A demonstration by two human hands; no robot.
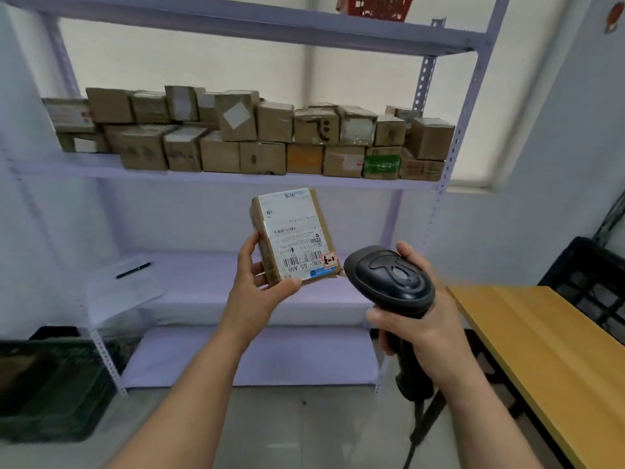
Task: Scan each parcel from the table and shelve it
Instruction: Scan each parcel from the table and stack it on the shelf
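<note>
left hand (252,286) grips a flat cardboard parcel (292,236), glossy label up | right hand (417,319) clenches a rounded black plastic scanner (392,280) | wood-grain worktop (541,350) at right

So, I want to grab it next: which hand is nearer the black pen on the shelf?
Left. The left hand, holding the parcel, is right of the pen; the right hand, gripping the scanner, is farther right.
</note>
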